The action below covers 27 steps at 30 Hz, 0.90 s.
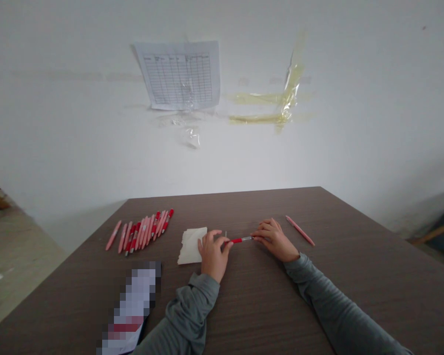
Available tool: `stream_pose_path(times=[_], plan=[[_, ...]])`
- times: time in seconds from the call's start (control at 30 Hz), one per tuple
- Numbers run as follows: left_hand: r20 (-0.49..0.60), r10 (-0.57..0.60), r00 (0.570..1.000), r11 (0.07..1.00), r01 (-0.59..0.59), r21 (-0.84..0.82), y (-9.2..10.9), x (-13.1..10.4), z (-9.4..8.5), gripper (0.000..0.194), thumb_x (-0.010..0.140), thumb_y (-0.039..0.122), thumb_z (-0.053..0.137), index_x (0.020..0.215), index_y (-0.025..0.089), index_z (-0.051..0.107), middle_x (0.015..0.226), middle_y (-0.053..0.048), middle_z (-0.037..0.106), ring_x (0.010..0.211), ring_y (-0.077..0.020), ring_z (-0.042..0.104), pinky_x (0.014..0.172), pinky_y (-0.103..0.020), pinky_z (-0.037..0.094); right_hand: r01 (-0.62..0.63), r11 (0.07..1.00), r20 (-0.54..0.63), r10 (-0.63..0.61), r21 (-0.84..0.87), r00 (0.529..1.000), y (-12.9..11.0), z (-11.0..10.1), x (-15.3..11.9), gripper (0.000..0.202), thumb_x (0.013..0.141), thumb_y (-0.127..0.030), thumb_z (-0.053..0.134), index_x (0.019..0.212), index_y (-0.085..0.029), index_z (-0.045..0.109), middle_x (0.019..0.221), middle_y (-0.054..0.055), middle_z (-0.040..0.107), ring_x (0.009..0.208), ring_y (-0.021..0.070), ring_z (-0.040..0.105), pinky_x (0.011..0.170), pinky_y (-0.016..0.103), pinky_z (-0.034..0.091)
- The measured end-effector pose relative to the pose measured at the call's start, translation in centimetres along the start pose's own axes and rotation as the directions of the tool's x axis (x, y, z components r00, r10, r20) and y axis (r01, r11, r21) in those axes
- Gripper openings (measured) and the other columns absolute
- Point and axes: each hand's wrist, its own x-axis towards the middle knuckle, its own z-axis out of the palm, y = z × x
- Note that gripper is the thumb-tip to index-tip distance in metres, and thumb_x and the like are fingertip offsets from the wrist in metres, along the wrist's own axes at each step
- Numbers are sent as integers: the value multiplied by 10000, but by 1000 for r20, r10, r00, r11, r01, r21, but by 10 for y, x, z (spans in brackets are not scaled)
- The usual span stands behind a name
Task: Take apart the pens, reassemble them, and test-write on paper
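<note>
A red pen point(237, 240) with a clear section lies between my two hands, low over the table. My left hand point(213, 254) pinches its red left end between thumb and fingers. My right hand point(276, 240) has its fingertips closed at the pen's right end; the tip is hidden by them. Just left of my left hand, a piece of white paper point(191, 246) lies flat, partly covered by the fingers. A small thin object point(226, 233) shows behind the left fingertips, too small to make out. To the right of my right hand lies a single pink pen point(299, 230).
Several pink and red pens point(144, 232) lie in a row at the left of the brown table point(259, 310). A blurred-out item point(133, 301) sits at the front left. Behind the table, a printed sheet point(179, 76) is taped to the wall.
</note>
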Motion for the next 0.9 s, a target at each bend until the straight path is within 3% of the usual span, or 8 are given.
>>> stream_pose_path(times=[0.27,0.5,0.9], plan=[[-25,2,1000,1000,-2,-20,3,0,-2,92,726,256,686,817,269,679,1104,-38,588,1112,-240,503,1031,-549,283,3,1000,-9,-3,18,1000,5,5,-1,231,884,-354,540,1067,-342,680,898,47,656,1002,232,492,950,447,380],[-18,-12,1000,1000,12,-6,2,0,0,158,810,368,584,823,258,697,1107,-55,595,1099,-248,502,1026,-566,272,-4,1000,-12,5,20,1000,4,4,-1,218,880,-342,549,1047,-331,689,894,47,658,1002,232,487,952,447,386],[-33,37,999,999,-37,-24,1,0,1,83,792,288,609,792,259,687,1103,-44,594,1104,-233,500,1020,-517,302,0,1000,-8,0,12,1000,5,6,-2,227,879,-343,552,1066,-349,680,909,44,660,1014,234,494,962,462,375]])
